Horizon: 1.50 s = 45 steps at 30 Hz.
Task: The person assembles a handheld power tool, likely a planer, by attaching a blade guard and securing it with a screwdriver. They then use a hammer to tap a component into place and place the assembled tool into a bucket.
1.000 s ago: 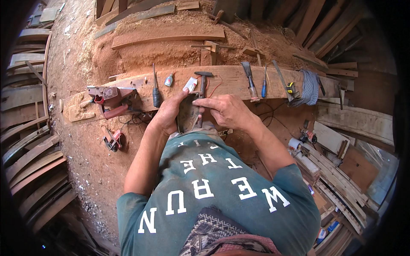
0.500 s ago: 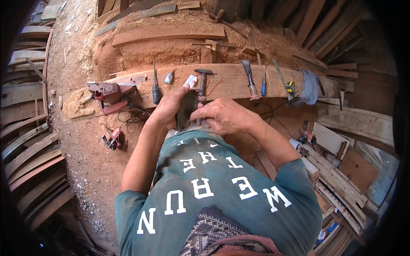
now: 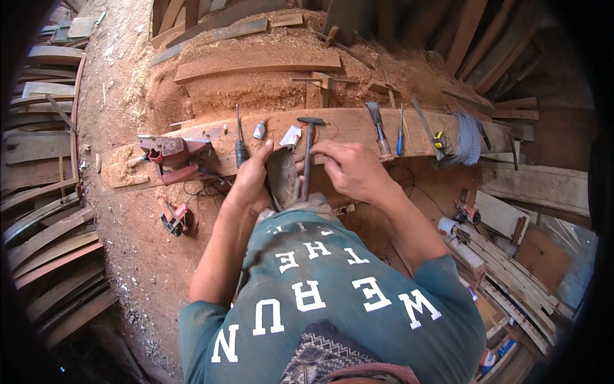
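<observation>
My left hand (image 3: 251, 182) grips a dark grey, flat, slightly curved piece (image 3: 280, 174), with its thumb on the near face and fingertips showing at the far edge. My right hand (image 3: 357, 169) is closed, thumb and forefinger pinched together beside the handle of a hammer (image 3: 310, 137); whether anything small is between them I cannot make out. The hammer's head rests on the wooden plank (image 3: 348, 125), its handle pointing toward me. A small white packet (image 3: 290, 136) and a small bottle (image 3: 259, 130) lie just beyond my left hand.
On the plank are a red power planer (image 3: 176, 153), a dark-handled screwdriver (image 3: 240, 144), a chisel (image 3: 378, 131), a blue screwdriver (image 3: 400, 137), a tape measure (image 3: 439, 139) and coiled blue rope (image 3: 468, 139). A red tool (image 3: 174, 219) sits on the ground. Curved timbers (image 3: 48, 217) are stacked at left.
My right hand has moved up and right, away from the dark piece, uncovering the hammer handle. The dark piece has turned slightly in my left hand. The whole view has shifted a little.
</observation>
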Available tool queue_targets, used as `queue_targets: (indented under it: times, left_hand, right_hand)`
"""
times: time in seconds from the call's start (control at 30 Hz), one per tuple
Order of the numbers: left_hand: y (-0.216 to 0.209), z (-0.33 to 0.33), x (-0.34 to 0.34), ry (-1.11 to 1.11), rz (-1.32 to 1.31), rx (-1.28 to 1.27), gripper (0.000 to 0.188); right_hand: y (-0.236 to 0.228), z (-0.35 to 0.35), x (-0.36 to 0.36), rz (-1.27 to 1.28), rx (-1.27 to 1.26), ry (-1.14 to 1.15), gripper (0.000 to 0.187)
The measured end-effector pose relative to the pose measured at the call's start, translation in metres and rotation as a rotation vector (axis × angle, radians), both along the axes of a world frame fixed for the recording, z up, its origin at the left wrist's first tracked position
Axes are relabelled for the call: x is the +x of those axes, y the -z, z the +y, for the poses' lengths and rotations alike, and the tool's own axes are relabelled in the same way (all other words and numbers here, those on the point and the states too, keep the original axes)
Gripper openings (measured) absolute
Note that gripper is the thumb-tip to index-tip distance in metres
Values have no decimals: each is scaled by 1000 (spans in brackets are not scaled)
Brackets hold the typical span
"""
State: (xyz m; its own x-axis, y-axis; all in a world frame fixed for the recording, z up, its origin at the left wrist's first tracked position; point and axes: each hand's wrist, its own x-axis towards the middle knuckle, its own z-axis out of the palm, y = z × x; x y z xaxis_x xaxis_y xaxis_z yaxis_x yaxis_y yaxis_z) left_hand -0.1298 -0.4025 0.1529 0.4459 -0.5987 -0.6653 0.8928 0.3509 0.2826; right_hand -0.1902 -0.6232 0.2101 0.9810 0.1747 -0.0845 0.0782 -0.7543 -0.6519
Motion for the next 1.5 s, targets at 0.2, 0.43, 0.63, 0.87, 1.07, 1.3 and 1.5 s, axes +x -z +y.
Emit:
queue_targets:
  times: [0.2,0.43,0.63,0.87,1.07,1.3,1.5]
  left_hand:
    - [-40,-4,-12,-186,48,-73,50]
    - [-78,-13,-12,-222,19,-43,48]
    - [-89,-19,-8,-242,33,-19,45]
    - [-83,-20,-6,-278,25,31,48]
    - [-61,-22,-1,-288,-26,112,47]
    - [-33,-16,4,-200,-231,86,49]
    - [-44,-11,18,-94,-278,301,53]
  right_hand:
    - [15,-11,-21,203,207,325,31]
    - [33,-14,-38,259,398,358,35]
    - [29,-17,-37,131,406,378,31]
    - [19,-11,-33,200,641,571,32]
    - [5,2,-7,143,718,409,35]
    - [-14,19,32,-157,-35,-267,47]
    - [-30,10,36,132,125,-406,50]
